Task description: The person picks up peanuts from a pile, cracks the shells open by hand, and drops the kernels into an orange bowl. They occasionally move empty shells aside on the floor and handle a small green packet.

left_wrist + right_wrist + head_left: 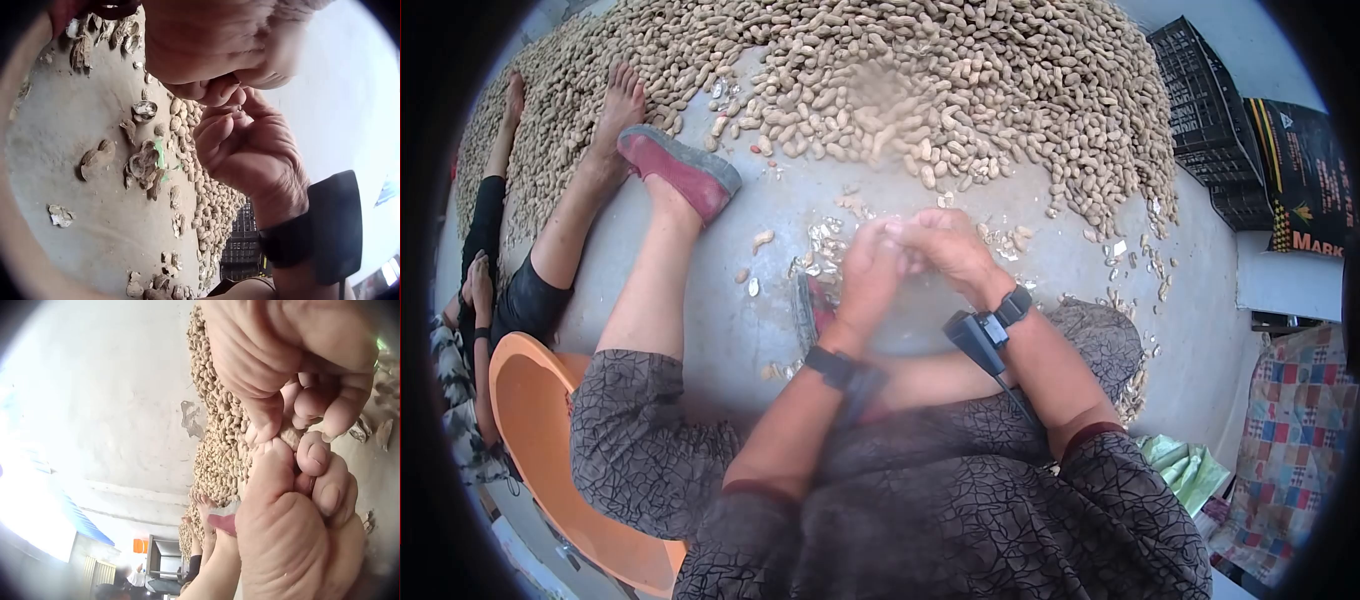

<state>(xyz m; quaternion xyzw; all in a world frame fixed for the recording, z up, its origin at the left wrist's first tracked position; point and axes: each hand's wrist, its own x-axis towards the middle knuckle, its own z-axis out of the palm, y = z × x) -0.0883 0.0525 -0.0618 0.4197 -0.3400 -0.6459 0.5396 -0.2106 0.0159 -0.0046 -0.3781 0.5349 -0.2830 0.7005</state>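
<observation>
Both hands meet fingertip to fingertip over the floor. My left hand (pixel 872 270) and right hand (pixel 948 250) pinch one peanut (pixel 290 436) between thumbs and curled fingers; only a tan piece of its shell shows in the right wrist view. Lower there, a small reddish bit (pixel 304 483) peeks out among the left hand's fingers. The left wrist view has the left hand (pixel 212 50) on top, hiding most of the peanut, with the right hand (pixel 256 150) below it. Broken peanut shells (pixel 144 162) lie on the floor beneath.
A wide heap of unshelled peanuts (pixel 1000 80) spreads ahead. An orange basin (pixel 530 400) stands at the left, near another person's bare legs (pixel 580 210). Black crates (pixel 1200 100) and a printed black bag (pixel 1305 170) are at the right. My shoe (pixel 685 175) rests by the heap.
</observation>
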